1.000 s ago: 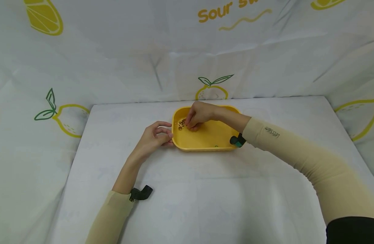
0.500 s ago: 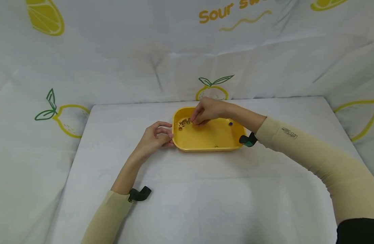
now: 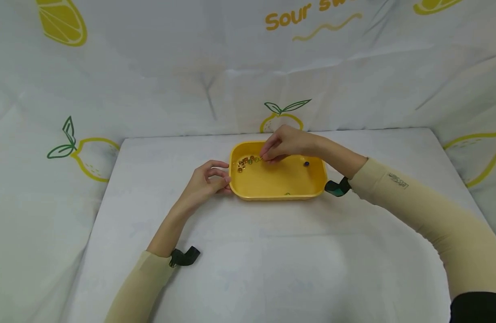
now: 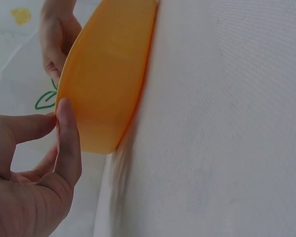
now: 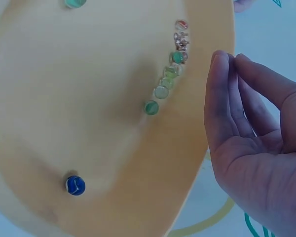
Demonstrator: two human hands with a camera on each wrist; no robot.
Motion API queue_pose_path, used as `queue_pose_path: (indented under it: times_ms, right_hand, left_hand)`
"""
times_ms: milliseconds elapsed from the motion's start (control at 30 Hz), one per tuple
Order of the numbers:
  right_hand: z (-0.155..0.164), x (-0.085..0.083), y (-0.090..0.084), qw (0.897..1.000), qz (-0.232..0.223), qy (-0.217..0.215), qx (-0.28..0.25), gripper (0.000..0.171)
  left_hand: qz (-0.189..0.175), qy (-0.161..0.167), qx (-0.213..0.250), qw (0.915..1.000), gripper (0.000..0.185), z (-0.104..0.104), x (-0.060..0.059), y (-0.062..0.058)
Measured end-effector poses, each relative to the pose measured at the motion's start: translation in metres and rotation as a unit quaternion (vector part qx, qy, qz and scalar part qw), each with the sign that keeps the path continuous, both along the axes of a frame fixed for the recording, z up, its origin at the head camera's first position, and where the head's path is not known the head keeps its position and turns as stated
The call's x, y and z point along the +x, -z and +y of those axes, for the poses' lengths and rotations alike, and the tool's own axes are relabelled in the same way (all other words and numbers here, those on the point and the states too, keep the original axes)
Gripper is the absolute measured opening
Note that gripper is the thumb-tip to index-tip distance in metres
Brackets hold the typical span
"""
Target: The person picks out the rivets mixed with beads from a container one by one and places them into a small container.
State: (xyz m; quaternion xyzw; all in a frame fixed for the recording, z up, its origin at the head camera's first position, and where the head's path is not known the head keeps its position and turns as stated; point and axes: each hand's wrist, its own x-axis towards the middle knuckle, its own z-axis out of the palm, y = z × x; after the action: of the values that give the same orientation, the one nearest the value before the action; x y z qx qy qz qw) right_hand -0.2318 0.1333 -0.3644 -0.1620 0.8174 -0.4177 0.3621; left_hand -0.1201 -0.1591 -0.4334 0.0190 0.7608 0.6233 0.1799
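Note:
A yellow tray (image 3: 280,185) sits on the white table in the head view. At its left end my left hand (image 3: 205,178) pinches the rim; the left wrist view shows fingertips on both sides of the tray wall (image 4: 108,74). Over the tray's far side hangs my right hand (image 3: 290,142), thumb and fingertips together, with nothing visible between them. Clear and coloured marbles (image 5: 161,92) lie in a curved row along the far wall, partly behind that hand in the head view. A dark blue marble (image 5: 75,185) lies apart at the right end.
A green marble (image 5: 75,3) rests by the tray's near wall. The white table (image 3: 264,260) stretches in front of and beside the tray. A white cloth backdrop (image 3: 171,80) with lemon prints rises behind the table.
My right hand has moved right along the tray's far side, uncovering more of the marble row and the blue marble. The left hand and tray stay almost still.

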Motion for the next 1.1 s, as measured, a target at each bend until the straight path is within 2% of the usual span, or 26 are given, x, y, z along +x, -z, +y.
queue_pose_path:
  times_ms: [333, 767, 1100]
  right_hand:
    - [0.023, 0.004, -0.01, 0.999, -0.014, 0.036, -0.028, 0.03]
    - [0.053, 0.014, -0.02, 0.996, -0.005, 0.082, -0.046, 0.027]
    - [0.069, 0.021, -0.026, 0.994, 0.024, 0.098, -0.039, 0.029]
  left_hand:
    - [-0.002, 0.001, 0.007, 1.0, 0.044, -0.001, 0.0, 0.001]
    - [0.009, -0.003, 0.022, 0.9997, 0.041, 0.001, 0.003, 0.001]
    - [0.007, -0.009, 0.031, 0.9994, 0.04, 0.001, 0.004, 0.004]
